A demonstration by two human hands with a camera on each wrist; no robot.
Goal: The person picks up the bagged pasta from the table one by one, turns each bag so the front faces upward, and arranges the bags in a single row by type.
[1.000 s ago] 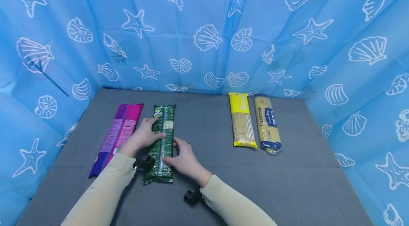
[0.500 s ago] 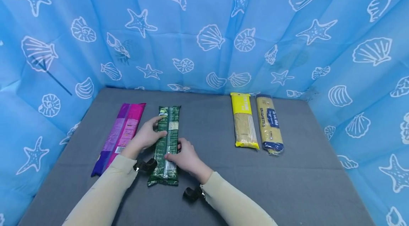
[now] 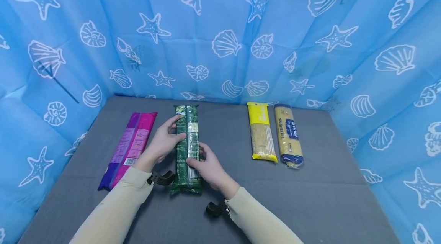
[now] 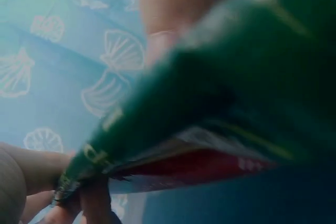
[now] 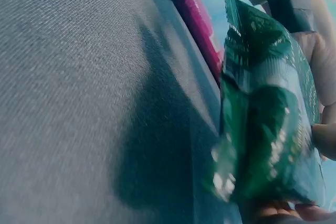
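Both hands grip a dark green spaghetti packet (image 3: 188, 148), held just above the table with its printed back facing up. My left hand (image 3: 162, 142) holds its left edge near the upper half, thumb on top. On the right edge, lower down, my right hand (image 3: 211, 167) pinches the packet between its thumb on top and fingers curled beneath. In the right wrist view the packet's crimped end (image 5: 231, 40) hangs over its shadow on the cloth. A red patch (image 4: 210, 163) shows on the underside in the left wrist view.
A pink and purple packet (image 3: 129, 148) lies left of the hands. Toward the right lie a yellow-ended noodle packet (image 3: 262, 131) and a blue-labelled spaghetti packet (image 3: 289, 135), side by side. A grey cloth (image 3: 327, 198) covers the table; a blue shell-print curtain (image 3: 220, 71) surrounds it.
The green spaghetti packet has moved right and up off the table, carried by both hands. The other packets stay where they were; the head view has shifted slightly.
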